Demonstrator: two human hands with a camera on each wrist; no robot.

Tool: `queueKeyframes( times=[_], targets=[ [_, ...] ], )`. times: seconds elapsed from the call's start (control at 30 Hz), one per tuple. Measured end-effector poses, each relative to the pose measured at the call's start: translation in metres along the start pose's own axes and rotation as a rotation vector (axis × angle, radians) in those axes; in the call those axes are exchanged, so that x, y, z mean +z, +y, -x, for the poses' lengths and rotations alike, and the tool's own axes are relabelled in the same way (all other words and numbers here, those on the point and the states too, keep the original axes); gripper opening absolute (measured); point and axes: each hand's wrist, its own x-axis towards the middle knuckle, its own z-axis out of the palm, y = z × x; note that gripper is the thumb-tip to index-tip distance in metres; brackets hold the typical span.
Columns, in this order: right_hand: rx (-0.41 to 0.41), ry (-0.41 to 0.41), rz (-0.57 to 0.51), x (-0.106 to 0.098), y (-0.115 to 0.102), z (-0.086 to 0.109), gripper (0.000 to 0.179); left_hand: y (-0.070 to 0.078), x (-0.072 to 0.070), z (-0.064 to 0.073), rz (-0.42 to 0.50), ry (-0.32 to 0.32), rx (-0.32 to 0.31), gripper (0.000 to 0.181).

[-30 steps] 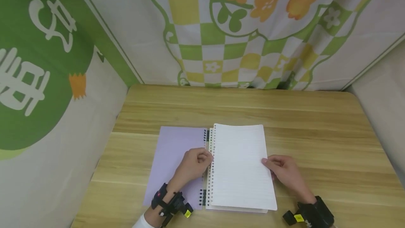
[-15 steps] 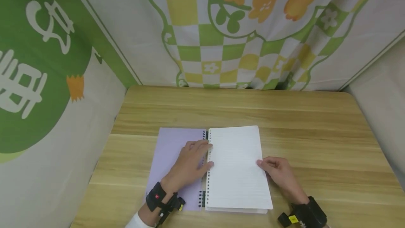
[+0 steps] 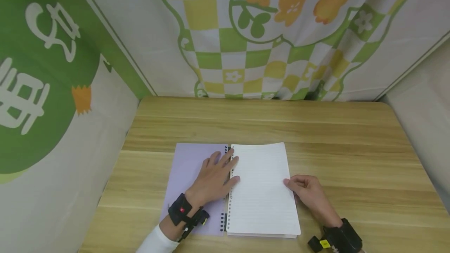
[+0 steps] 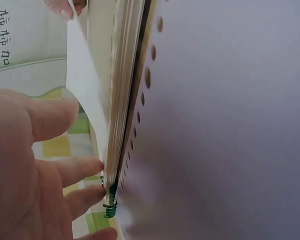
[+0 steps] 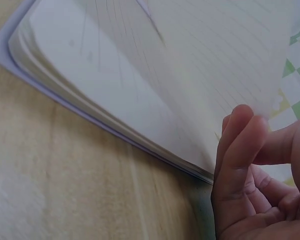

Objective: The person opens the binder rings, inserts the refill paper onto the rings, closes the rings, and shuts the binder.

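Note:
A loose-leaf notebook lies open, its lilac cover flat on the left and a stack of hole-punched pages on the right. On top of the stack is a white lined sheet. My right hand pinches this sheet at its right edge between thumb and fingers; in the right wrist view the sheet is lifted off the pages below. My left hand is spread over the binding, fingertips at the sheet's punched edge. A green binder ring shows at the spine in the left wrist view.
The notebook rests on a wood-grain table. Behind the table hangs a checkered, flowered curtain. A green and white printed cloth covers the left side.
The sheet has shifted left, and its punched edge now lines up with the stack at the spine. My left hand has gone from curled fingers at that edge to spread ones.

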Motion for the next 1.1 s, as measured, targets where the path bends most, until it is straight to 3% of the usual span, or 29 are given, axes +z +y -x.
queueKeyframes(
  times=[0.43,0.83,1.0,1.1],
  targets=[
    [-0.005,-0.054,0.007,-0.001,0.005,-0.001,0.026,0.005,0.002,0.003,-0.091,-0.005,-0.016,0.064],
    [-0.045,-0.062,0.038,-0.001,0.004,0.001,0.028,0.005,0.000,0.048,-0.010,-0.175,0.082,0.081],
    [-0.057,-0.079,0.052,-0.002,0.002,0.001,0.030,0.000,0.003,0.057,0.029,-0.222,0.108,0.097],
    [-0.068,-0.091,0.059,-0.004,0.003,0.000,0.030,-0.004,0.003,0.059,0.054,-0.239,0.114,0.098]
  ],
)
